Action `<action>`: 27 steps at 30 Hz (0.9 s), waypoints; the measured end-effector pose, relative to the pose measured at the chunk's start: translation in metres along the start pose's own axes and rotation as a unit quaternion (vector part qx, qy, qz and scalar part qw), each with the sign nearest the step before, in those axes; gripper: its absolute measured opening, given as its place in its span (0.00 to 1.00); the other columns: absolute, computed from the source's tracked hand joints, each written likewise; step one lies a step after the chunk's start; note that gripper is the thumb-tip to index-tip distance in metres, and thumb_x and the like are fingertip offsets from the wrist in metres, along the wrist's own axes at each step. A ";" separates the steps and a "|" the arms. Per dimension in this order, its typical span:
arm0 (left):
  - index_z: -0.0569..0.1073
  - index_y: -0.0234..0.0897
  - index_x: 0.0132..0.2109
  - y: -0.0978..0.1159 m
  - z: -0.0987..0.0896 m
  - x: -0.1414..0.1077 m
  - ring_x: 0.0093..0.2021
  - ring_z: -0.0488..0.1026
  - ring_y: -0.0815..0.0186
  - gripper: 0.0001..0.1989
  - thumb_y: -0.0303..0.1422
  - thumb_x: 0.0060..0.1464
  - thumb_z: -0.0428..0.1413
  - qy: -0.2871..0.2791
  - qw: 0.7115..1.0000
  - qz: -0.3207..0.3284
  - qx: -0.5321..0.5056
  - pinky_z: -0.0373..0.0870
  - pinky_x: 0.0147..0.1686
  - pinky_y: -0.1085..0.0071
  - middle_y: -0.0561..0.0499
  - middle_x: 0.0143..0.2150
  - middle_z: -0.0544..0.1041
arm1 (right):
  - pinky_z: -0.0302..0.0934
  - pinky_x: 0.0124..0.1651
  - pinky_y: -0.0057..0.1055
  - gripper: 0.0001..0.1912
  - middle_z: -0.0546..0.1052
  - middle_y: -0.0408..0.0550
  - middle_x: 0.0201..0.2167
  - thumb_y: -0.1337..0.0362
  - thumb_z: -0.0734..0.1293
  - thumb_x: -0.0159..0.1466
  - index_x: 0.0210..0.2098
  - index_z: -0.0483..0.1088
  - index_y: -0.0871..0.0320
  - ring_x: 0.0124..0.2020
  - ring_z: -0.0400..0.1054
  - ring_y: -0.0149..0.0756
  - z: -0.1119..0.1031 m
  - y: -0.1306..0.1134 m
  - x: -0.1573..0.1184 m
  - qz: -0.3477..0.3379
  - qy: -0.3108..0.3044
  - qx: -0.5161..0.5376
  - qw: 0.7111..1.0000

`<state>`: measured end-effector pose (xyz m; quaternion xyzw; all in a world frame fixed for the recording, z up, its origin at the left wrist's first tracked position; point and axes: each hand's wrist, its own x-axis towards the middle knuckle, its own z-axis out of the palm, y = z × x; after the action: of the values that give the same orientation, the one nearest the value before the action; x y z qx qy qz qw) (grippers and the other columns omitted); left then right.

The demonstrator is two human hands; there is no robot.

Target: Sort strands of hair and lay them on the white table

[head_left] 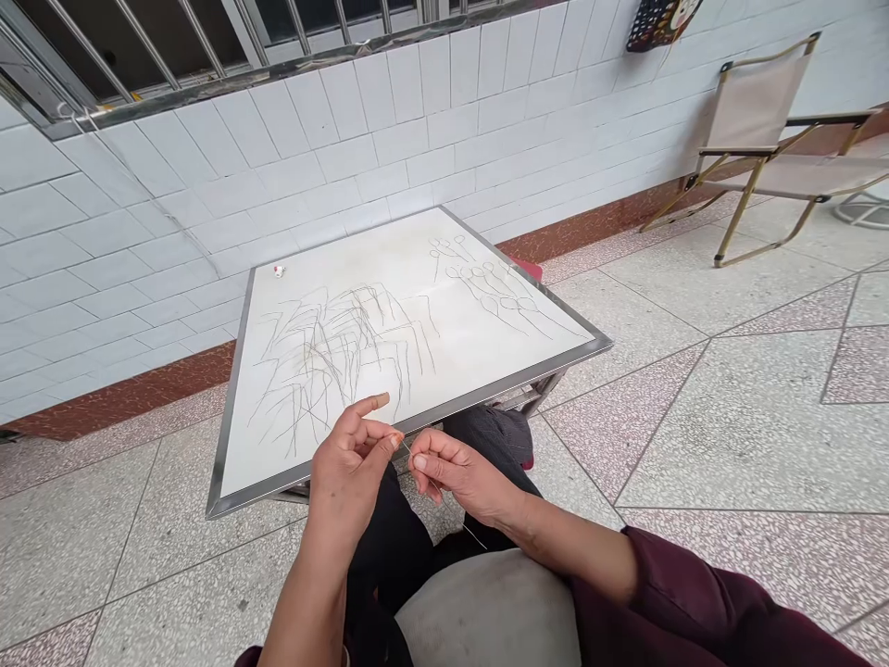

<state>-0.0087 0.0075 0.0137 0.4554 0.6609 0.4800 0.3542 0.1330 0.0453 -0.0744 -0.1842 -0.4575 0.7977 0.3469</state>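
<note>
Just past the table's near edge, above my lap, both hands are close together on one thin wire (pixel 475 536). My left hand (pixel 351 477) pinches its upper end between thumb and fingertip, with the index finger raised. A short way to the right, my right hand (pixel 455 474) grips the same wire with thumb and curled fingers, and its tail slants down over my legs. On the white table (pixel 479 371) lies a tangle of bent thin wires (pixel 347 338). Several wires with round loops at one end (pixel 482 276) are laid out on the right side.
A small white and red item (pixel 279 271) sits at the table's far left corner. A tiled wall (pixel 361 120) and barred window (pixel 208 46) rise behind. A folding chair (pixel 757 120) stands on the right, with a patterned bag (pixel 657 23) hanging near it.
</note>
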 end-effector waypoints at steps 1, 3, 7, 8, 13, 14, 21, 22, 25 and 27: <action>0.74 0.42 0.54 0.001 -0.001 0.000 0.30 0.73 0.66 0.23 0.35 0.49 0.62 -0.004 1.000 -0.001 0.012 0.69 0.37 0.68 0.54 0.31 0.79 | 0.53 0.27 0.26 0.16 0.72 0.38 0.23 0.50 0.69 0.63 0.34 0.68 0.58 0.21 0.60 0.26 0.000 0.000 0.000 0.001 0.000 0.002 1.000; 0.73 0.44 0.56 0.003 -0.003 -0.002 0.30 0.73 0.66 0.25 0.35 0.49 0.62 -0.005 0.999 -0.002 0.032 0.69 0.38 0.67 0.54 0.32 0.80 | 0.53 0.27 0.25 0.16 0.72 0.39 0.23 0.51 0.69 0.63 0.34 0.68 0.58 0.22 0.60 0.26 0.000 0.001 0.000 0.004 0.001 0.005 1.000; 0.73 0.44 0.56 0.003 -0.002 -0.004 0.29 0.71 0.66 0.25 0.35 0.49 0.61 0.007 0.998 0.004 0.056 0.68 0.38 0.67 0.54 0.30 0.79 | 0.55 0.28 0.26 0.16 0.73 0.40 0.24 0.51 0.70 0.63 0.33 0.69 0.58 0.23 0.61 0.27 0.003 -0.002 -0.001 0.007 -0.001 -0.005 1.000; 0.74 0.44 0.56 0.003 -0.002 -0.005 0.29 0.71 0.66 0.24 0.35 0.50 0.61 0.014 0.998 0.006 0.060 0.68 0.38 0.67 0.55 0.29 0.78 | 0.55 0.29 0.26 0.16 0.73 0.40 0.25 0.51 0.70 0.63 0.34 0.70 0.58 0.23 0.61 0.27 0.004 -0.003 -0.001 0.013 -0.001 -0.002 1.000; 0.76 0.44 0.53 0.003 -0.002 -0.006 0.27 0.69 0.67 0.23 0.36 0.48 0.62 0.051 0.998 0.015 0.044 0.67 0.35 0.69 0.56 0.28 0.77 | 0.55 0.29 0.24 0.16 0.73 0.41 0.27 0.53 0.73 0.59 0.36 0.72 0.58 0.26 0.62 0.26 0.004 -0.003 -0.002 0.055 -0.008 0.026 0.998; 0.76 0.43 0.53 0.003 -0.003 -0.006 0.28 0.69 0.67 0.22 0.35 0.48 0.62 0.058 0.998 0.017 0.036 0.67 0.35 0.69 0.56 0.28 0.76 | 0.55 0.28 0.24 0.16 0.73 0.41 0.27 0.53 0.74 0.58 0.36 0.72 0.59 0.25 0.62 0.26 0.003 -0.002 -0.001 0.054 -0.008 0.024 0.998; 0.77 0.42 0.51 0.006 -0.004 -0.006 0.29 0.68 0.68 0.20 0.34 0.48 0.62 0.057 0.998 0.015 0.015 0.66 0.34 0.70 0.56 0.28 0.75 | 0.53 0.26 0.24 0.15 0.73 0.40 0.25 0.54 0.74 0.58 0.33 0.71 0.59 0.23 0.60 0.25 0.003 -0.001 -0.001 0.028 -0.003 0.009 1.000; 0.77 0.42 0.51 0.006 -0.003 -0.007 0.29 0.68 0.68 0.20 0.34 0.49 0.62 0.056 0.998 0.016 0.013 0.66 0.34 0.71 0.56 0.28 0.75 | 0.52 0.26 0.24 0.15 0.73 0.40 0.25 0.54 0.74 0.58 0.34 0.71 0.59 0.23 0.59 0.25 0.004 -0.001 -0.001 0.030 -0.006 0.016 0.999; 0.77 0.42 0.51 0.006 -0.002 -0.007 0.28 0.67 0.68 0.20 0.34 0.49 0.62 0.056 0.998 0.019 0.002 0.65 0.34 0.71 0.56 0.28 0.75 | 0.49 0.24 0.23 0.14 0.72 0.40 0.25 0.54 0.72 0.60 0.36 0.73 0.59 0.23 0.58 0.24 0.004 -0.002 -0.001 0.038 -0.012 0.041 0.998; 0.77 0.42 0.51 0.006 -0.001 -0.006 0.28 0.67 0.69 0.19 0.33 0.49 0.62 0.054 0.998 0.019 -0.005 0.65 0.34 0.70 0.56 0.28 0.75 | 0.47 0.23 0.23 0.14 0.71 0.40 0.26 0.54 0.72 0.60 0.36 0.73 0.59 0.22 0.57 0.24 0.005 -0.002 -0.001 0.042 -0.010 0.050 0.998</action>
<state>-0.0059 0.0021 0.0195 0.4398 0.6679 0.5135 0.3111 0.1313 0.0424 -0.0707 -0.1776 -0.4120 0.8353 0.3179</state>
